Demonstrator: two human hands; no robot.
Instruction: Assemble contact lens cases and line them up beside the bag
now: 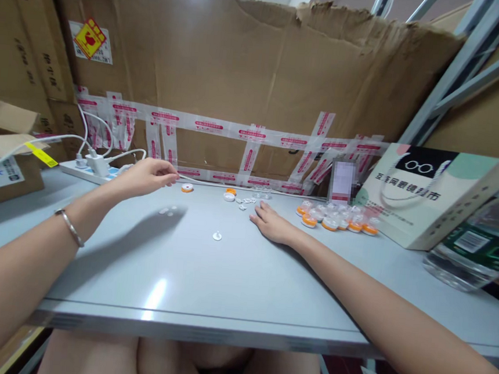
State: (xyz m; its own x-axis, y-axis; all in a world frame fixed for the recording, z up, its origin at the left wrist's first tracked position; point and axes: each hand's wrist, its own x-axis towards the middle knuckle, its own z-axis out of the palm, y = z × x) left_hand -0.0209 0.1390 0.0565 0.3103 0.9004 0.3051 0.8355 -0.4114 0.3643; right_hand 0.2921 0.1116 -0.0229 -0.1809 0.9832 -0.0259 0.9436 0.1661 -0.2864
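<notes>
my left hand (159, 174) hangs loosely curled, contents unclear to me; my right (271, 224) rests open beside small white pieces (245, 202). the white disc (217, 238), on the table (262, 287) between them, seems light, stiff, slick; i'd pinch its peg (218, 234).

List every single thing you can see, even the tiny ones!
Table: 1, pale grey, beneath the hands
Cardboard: several pieces, brown, behind and left
Power strip: 1, white, back left
Cables: several, white, back left
Round pieces: a cluster, orange-white, right; 1 more, back left-centre
Orange ring: 1, back middle
Small bits: several, white, left of right hand
Pegged disc: 1, white, mid-table
Pixelated screen: 1, pale, back right
Bag: 1, mostly white, right
Bottle: 1, clear, green label, far right
Frame: metal, grey, upper right
Bracelet: 1, silver, left wrist
Left hand: 1, raised
Right hand: 1, on table
</notes>
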